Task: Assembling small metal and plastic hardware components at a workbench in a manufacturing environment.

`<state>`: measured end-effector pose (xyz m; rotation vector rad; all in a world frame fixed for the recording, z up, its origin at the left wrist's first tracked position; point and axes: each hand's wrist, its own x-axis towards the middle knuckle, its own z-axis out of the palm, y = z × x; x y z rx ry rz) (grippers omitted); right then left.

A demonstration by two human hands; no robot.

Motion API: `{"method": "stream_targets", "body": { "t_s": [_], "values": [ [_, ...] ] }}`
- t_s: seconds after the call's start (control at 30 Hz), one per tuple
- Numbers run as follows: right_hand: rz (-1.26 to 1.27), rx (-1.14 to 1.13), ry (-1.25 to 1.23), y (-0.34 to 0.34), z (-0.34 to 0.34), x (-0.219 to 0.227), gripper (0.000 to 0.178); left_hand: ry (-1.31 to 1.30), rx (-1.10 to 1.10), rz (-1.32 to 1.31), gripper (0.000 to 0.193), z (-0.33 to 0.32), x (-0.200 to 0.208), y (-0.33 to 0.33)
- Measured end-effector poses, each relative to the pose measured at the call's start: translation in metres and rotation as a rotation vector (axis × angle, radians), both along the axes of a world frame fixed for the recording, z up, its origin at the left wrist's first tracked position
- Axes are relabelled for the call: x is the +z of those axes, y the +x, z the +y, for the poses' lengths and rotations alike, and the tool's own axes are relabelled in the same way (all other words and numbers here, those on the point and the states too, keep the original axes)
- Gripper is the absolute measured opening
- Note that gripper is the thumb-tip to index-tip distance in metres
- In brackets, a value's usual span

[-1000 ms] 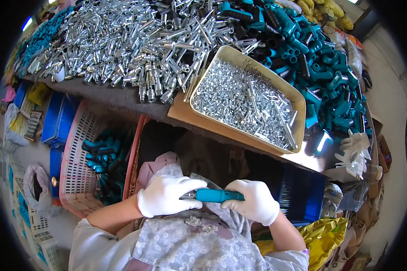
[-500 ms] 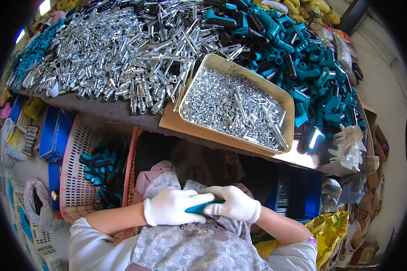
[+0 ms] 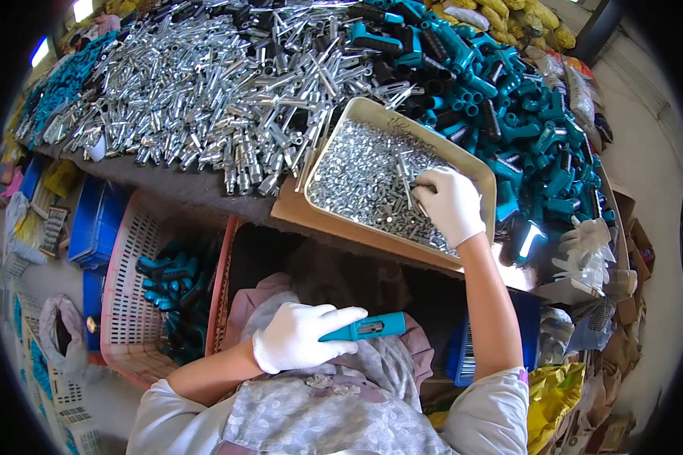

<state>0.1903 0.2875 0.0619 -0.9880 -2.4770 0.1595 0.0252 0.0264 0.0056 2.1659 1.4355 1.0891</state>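
Atop the worktop (image 3: pixel 197 194) sits a cream tray (image 3: pixel 435 142); below it, the left hand (image 3: pixel 300 338) grips a teal handle (image 3: pixel 366 327); inside it, the right hand (image 3: pixel 451 206), half-curled, touches small metal pieces (image 3: pixel 360 174), its grasp unclear.

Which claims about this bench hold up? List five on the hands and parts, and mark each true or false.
1. The left hand holds a teal tool body. True.
2. The right hand also grips that tool body. False: it is at the cream tray of small metal parts.
3. The pink basket contains teal pieces. True.
4. Both hands are bare. False: both wear white gloves.
5. A heap of teal tool parts lies right of the tray. True.
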Motion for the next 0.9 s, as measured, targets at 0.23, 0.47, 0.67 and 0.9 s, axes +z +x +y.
{"method": "stream_targets", "body": {
  "t_s": [0.23, 0.47, 0.67, 0.9],
  "values": [
    [0.212, -0.111, 0.03, 0.01, -0.024, 0.006, 0.009, -0.074, 0.076, -0.068, 0.049, -0.006, -0.003, -0.006],
    [0.322, 0.393, -0.563, 0.014, -0.153, -0.013, 0.01, -0.03, 0.072, 0.085, 0.046, -0.005, -0.007, -0.021],
    [0.476, 0.248, -0.731, 0.017, -0.164, -0.042, 0.01, -0.12, 0.059, 0.264, 0.04, -0.011, 0.005, -0.031],
    [0.474, 0.314, -0.588, 0.008, -0.165, -0.055, 0.012, -0.148, 0.102, 0.282, 0.041, -0.01, -0.003, -0.03]
  ]
}}
